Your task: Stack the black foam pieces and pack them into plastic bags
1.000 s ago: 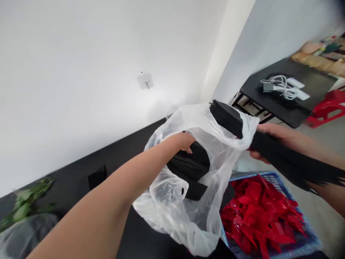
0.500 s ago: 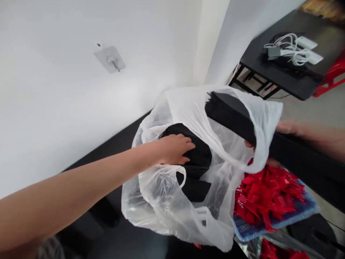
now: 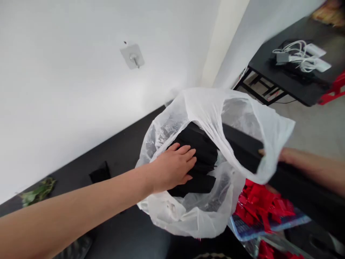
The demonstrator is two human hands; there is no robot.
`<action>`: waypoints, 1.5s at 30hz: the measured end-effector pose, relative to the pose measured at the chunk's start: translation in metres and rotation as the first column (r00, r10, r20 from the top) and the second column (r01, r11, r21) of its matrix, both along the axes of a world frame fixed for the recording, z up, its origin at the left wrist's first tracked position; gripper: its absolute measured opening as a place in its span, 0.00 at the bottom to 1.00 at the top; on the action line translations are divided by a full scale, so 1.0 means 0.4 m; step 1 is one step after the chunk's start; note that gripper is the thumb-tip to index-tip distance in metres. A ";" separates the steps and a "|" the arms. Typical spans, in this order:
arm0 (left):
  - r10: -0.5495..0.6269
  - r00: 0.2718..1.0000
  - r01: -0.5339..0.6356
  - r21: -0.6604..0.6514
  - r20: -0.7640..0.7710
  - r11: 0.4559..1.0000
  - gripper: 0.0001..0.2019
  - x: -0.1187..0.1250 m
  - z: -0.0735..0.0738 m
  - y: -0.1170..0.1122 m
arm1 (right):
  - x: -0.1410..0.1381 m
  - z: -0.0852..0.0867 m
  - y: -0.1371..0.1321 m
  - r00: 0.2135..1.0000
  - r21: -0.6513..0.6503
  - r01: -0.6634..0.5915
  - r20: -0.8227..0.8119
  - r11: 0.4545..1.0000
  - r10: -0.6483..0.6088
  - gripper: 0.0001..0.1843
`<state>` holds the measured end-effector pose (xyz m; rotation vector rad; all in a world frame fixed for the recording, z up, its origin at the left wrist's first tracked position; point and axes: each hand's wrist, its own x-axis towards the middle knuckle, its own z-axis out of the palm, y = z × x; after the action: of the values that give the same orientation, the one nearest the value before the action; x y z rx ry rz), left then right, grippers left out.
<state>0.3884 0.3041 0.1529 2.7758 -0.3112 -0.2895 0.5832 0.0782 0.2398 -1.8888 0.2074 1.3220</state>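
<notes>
Plastic bag (image 3: 188,212), clear and thin, bulged open over a black counter (image 3: 126,233) in the head view, mouth facing up toward the white wall (image 3: 81,72). Left hand (image 3: 172,169) was open, palm down, fingers loosely spread, lying flat on a folded black stack (image 3: 202,151) inside the bag. It was touching the stack, not gripping it, and had reached past the bag's rim. Right hand (image 3: 293,156) sat at the right edge, closed around a long bundle of black sheets (image 3: 309,190), with the bundle's far end reaching into the bag's mouth, just beside the folded stack. Its fingertips (image 3: 261,152) barely showed at the bag's edge.

Below the right hand, a blue plastic basket (image 3: 242,230) held a heap of glossy red pieces (image 3: 264,205), partly hidden by the bag. A small black piece (image 3: 100,172) and green leaves (image 3: 37,192) lay on the counter, left of the bag. Up on the right, a black side table (image 3: 264,72) held a white cable and chargers (image 3: 299,57), with a red plastic stool (image 3: 332,88) beside it. Metal wall hook (image 3: 132,55) was above the counter.
</notes>
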 end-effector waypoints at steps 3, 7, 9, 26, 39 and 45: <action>0.177 0.983 -0.186 -0.269 -0.059 0.945 0.17 -0.016 0.064 -0.016 | -0.075 0.019 0.005 0.981 -0.074 0.003 -0.193 0.997 -0.017 0.23; 0.315 0.750 -0.661 -0.669 -0.582 0.339 0.14 -0.074 0.142 -0.071 | -0.175 0.023 0.014 0.986 -0.002 0.047 -0.159 0.999 -0.047 0.24; 0.246 0.599 -0.776 -0.628 -0.762 -0.055 0.14 -0.110 0.158 -0.105 | -0.215 0.013 0.019 0.988 0.076 0.015 -0.156 0.997 -0.003 0.26; 0.383 0.332 -0.557 -0.507 -0.862 -0.658 0.19 -0.208 0.140 -0.171 | -0.441 -0.096 0.133 0.948 0.508 -0.314 0.204 0.802 0.243 0.15; -0.031 0.475 -0.732 -0.375 -0.879 -0.569 0.19 -0.231 0.171 -0.162 | -0.279 -0.100 0.040 -0.403 -0.402 -0.898 0.915 0.180 0.030 0.27; -0.124 0.552 -0.770 -0.447 -0.825 -0.455 0.30 -0.242 0.132 -0.184 | -0.244 -0.148 0.031 -0.418 -0.419 -0.908 0.906 -0.009 -0.066 0.25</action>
<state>0.2917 0.2303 0.2057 0.6354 0.5953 -0.3793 0.4854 0.0908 0.1806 -1.3270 -2.4229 0.0114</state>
